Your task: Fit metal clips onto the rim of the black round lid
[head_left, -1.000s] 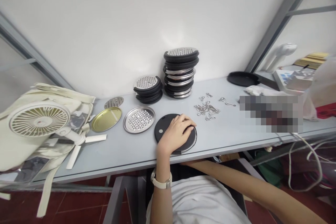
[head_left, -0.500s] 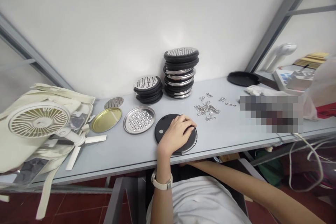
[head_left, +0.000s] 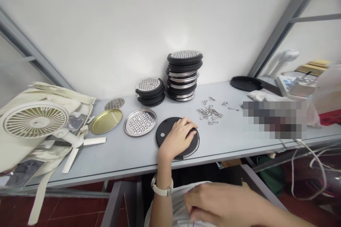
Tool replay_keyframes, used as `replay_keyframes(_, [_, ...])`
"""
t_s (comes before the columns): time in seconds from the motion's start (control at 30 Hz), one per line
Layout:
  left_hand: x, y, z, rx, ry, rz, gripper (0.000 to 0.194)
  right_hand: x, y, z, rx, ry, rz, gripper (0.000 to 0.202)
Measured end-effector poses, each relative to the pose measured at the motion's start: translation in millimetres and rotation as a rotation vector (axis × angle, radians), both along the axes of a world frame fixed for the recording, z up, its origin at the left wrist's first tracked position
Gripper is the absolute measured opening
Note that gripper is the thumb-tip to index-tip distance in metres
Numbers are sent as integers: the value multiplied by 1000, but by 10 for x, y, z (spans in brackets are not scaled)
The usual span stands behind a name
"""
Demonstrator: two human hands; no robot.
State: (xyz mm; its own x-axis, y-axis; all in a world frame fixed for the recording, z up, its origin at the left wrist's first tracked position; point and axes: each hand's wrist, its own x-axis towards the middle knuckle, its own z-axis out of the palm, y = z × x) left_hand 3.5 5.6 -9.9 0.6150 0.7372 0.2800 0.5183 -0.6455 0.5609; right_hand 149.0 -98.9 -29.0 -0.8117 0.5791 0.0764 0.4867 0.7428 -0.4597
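My left hand (head_left: 179, 136), with a pale watch band at the wrist, lies flat over a round black disc (head_left: 164, 127) at the table's front edge. Its fingers stretch toward the disc's right side, where a shiny metal rim shows. Low in the view and closer to me, my right hand (head_left: 206, 200) is curled over my lap, slightly blurred. A thin line shows under its fingers, too faint to name. Left of the disc lies a round metal grater plate (head_left: 140, 122). Several small metal clips (head_left: 210, 112) are scattered beyond my left hand, to the right.
Round graters with black rims stand in a tall stack (head_left: 183, 74) and a short stack (head_left: 150, 92) by the wall. A gold lid (head_left: 106, 120), a white fan (head_left: 36, 120) on a cream bag and a black tray (head_left: 246, 83) are also on the table (head_left: 114, 156).
My right hand has come up from beneath the table edge into view over my lap. My left hand stays on the black disc. The view has shifted slightly.
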Motion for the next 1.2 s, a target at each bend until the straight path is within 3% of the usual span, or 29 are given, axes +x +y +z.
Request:
replay_keyframes(0.03, [0, 1, -1, 2, 0, -3, 22, 103, 54, 150, -86, 42, 50, 18])
replay_keyframes(0.07, [1, 1, -2, 2, 1, -6, 22, 199, 138, 274, -205, 137, -19, 22])
replay_keyframes(0.13, [0, -2, -7, -2, 1, 0, 23, 349, 372, 398, -239, 389, -321, 28])
replay_keyframes(0.27, [-3, -11, -24, -22, 2, 45, 25, 448, 802, 222, -115, 430, -518, 19])
replay_keyframes(0.43, [-4, -11, -30, -15, -9, 39, 25, 422, 879, -8, -143, 473, -509, 19])
replay_keyframes(0.67, [5, -17, -13, -7, 2, 40, 16, 469, 854, -12, -206, 514, -497, 13])
replay_keyframes(0.87, [6, -25, 5, -7, 19, 41, 15, 479, 861, -31, -182, 473, -477, 25])
replay_keyframes(1.2, [11, -15, 29, -18, -39, 55, 16, 470, 858, -28, -157, 482, -473, 12])
